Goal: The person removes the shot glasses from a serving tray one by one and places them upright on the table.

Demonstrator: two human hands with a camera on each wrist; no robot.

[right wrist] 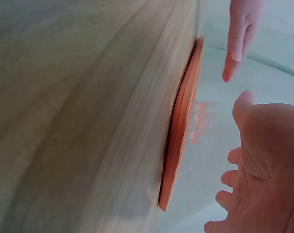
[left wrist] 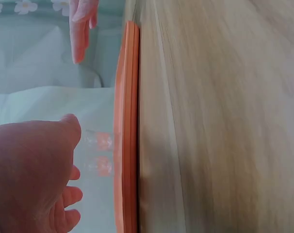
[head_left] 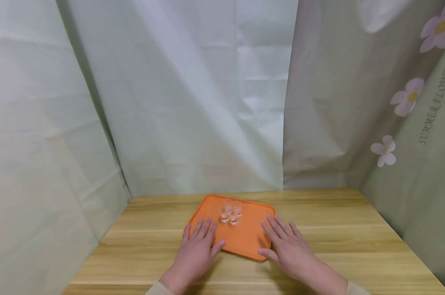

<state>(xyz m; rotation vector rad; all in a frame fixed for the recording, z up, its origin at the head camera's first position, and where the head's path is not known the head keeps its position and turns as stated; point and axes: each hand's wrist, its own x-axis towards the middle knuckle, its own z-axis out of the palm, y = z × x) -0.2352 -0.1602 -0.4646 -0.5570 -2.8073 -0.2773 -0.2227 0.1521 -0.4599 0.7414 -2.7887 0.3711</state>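
Note:
An orange tray (head_left: pixel 244 237) lies at an angle on the wooden table. Several small clear shot glasses (head_left: pixel 233 220) stand upright in a close cluster toward its back left part. My left hand (head_left: pixel 196 250), palm down with fingers spread, is over the tray's left front edge. At the right edge is my right hand (head_left: pixel 290 250), its fingers also straight and spread. Both wrist views show the hands raised above the tray rim (left wrist: pixel 127 136), holding nothing. In the right wrist view, the glasses (right wrist: pixel 201 121) rise beyond the rim, apart from the fingers.
The wooden table (head_left: pixel 355 246) extends on both sides of the tray. Pale green curtains (head_left: pixel 207 102) hang behind it and at the left. At the right hangs a curtain printed with flowers (head_left: pixel 384 151) and lettering.

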